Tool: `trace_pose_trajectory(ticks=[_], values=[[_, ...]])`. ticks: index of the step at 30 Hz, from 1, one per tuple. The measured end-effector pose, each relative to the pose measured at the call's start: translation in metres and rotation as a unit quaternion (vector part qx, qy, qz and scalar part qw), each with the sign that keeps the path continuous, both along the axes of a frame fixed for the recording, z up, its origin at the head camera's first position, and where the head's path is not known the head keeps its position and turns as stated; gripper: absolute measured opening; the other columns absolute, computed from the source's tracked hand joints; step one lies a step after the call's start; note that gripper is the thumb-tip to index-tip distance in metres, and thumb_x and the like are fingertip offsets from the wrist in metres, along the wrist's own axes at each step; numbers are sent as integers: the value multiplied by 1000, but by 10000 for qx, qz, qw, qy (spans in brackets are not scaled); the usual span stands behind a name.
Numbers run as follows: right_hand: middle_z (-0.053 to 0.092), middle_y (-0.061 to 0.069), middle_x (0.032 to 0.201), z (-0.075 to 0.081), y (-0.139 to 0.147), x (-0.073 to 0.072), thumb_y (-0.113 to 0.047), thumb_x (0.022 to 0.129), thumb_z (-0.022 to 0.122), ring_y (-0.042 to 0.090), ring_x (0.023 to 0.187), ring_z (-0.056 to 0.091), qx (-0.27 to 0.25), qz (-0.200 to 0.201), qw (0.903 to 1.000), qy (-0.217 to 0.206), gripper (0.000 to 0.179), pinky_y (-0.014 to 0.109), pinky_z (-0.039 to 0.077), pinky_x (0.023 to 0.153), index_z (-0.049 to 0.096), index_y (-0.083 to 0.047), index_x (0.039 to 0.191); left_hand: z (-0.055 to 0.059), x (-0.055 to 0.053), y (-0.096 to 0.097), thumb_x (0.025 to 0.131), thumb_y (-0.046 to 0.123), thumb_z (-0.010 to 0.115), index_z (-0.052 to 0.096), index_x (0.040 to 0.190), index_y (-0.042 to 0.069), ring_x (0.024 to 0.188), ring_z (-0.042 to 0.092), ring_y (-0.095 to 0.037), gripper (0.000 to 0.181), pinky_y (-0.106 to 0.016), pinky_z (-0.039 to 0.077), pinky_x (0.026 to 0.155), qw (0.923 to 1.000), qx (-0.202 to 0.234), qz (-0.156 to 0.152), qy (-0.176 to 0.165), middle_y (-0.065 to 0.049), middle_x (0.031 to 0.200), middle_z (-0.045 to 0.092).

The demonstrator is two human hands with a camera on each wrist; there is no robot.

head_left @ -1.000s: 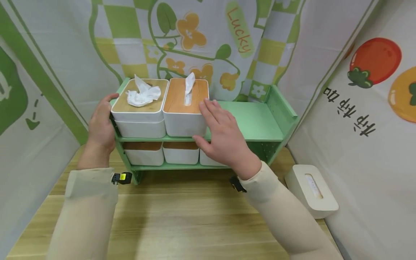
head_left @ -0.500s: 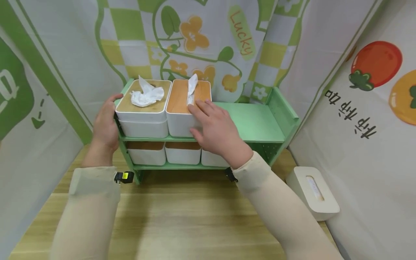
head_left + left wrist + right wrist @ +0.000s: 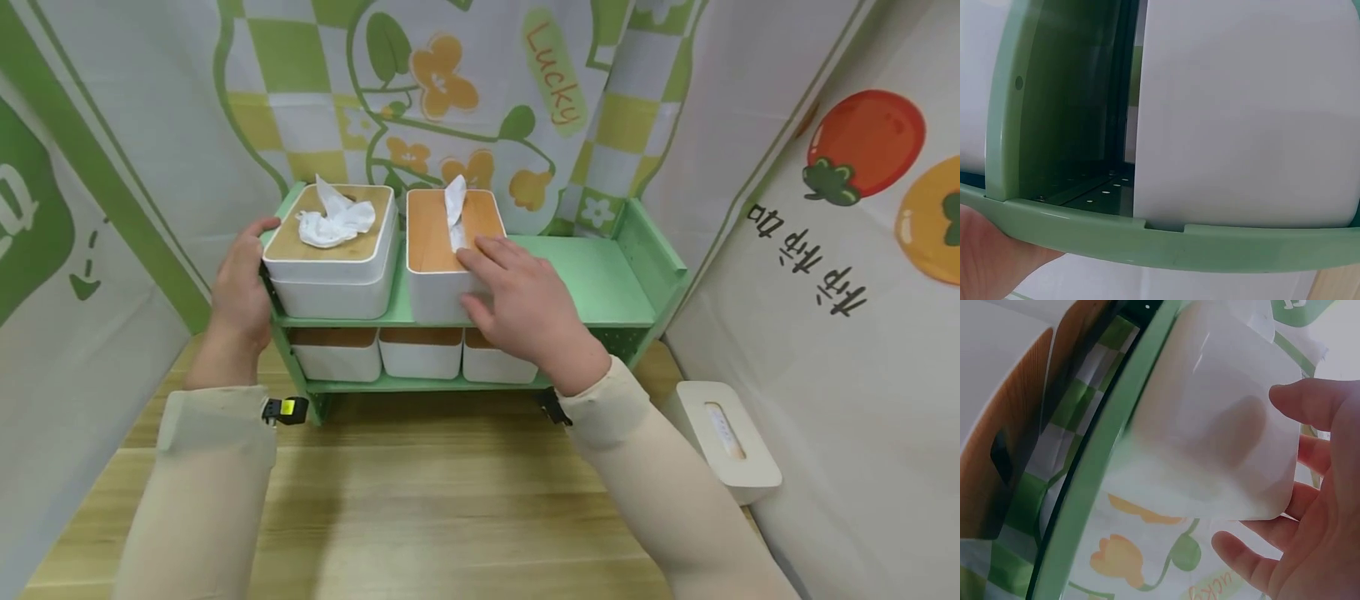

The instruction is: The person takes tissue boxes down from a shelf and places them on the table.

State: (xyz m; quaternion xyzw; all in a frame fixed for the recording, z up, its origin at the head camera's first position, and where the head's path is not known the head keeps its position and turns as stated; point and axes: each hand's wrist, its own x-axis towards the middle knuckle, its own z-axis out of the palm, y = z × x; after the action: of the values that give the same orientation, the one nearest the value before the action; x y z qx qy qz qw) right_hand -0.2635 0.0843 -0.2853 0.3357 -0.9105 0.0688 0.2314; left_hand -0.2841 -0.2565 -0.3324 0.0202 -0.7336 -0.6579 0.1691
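Note:
A two-tier green shelf [image 3: 600,279] stands on the wooden table. My left hand [image 3: 243,292] grips its left end panel; in the left wrist view, part of that hand [image 3: 991,259] shows below the green frame. With my right hand [image 3: 528,312] I hold a white tissue box [image 3: 431,237] with an orange-brown wood lid and a tissue sticking up. The fingers lie over its right lid edge and the thumb is at its front. Left of it sits another tissue box [image 3: 330,296] with a paler lid and a crumpled tissue. A gap separates the two boxes.
Several white boxes with wood tops, such as the left one [image 3: 337,358], stand on the lower tier. A cream tissue box [image 3: 723,433] rests at the right, by the fabric wall. A raised green end panel [image 3: 652,242] bounds the shelf's right side.
The wood-lidded tissue box has moved right and slightly toward me, so a gap shows beside the left box. My right hand first slid left onto its lid, then moved right with it.

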Motion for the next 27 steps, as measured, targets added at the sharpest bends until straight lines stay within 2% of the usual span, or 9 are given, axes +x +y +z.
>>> trace_pose_trajectory(ticks=[7,14,20,27], values=[[51,13,145,1,8,0,-30,95,66,29,133,45,-203,15,9998,-37,49,55,44,95,58,-13,140,-1,-3,1,106,40,21,40,152,31,143,19,-21,51,-47,13,115,10000,-9,-63,-19,6,162,21],[52,14,143,-1,11,2,-28,96,65,31,132,46,-290,40,9995,-79,46,56,45,94,60,-12,138,-3,0,2,106,37,21,42,152,26,142,19,-19,51,-44,12,116,9999,67,-7,127,5,161,24],[57,18,137,0,18,3,-22,93,67,36,127,51,-434,55,9988,206,40,51,43,100,64,-7,131,-2,2,3,106,38,22,44,151,25,142,20,-20,51,-44,12,116,9996,90,-67,267,4,161,25],[56,20,137,0,26,3,-21,94,67,37,128,49,-419,-77,9990,108,41,48,38,106,64,-6,131,-2,2,3,106,38,21,42,151,27,142,19,-22,51,-46,12,116,9999,64,-58,147,3,162,22]])
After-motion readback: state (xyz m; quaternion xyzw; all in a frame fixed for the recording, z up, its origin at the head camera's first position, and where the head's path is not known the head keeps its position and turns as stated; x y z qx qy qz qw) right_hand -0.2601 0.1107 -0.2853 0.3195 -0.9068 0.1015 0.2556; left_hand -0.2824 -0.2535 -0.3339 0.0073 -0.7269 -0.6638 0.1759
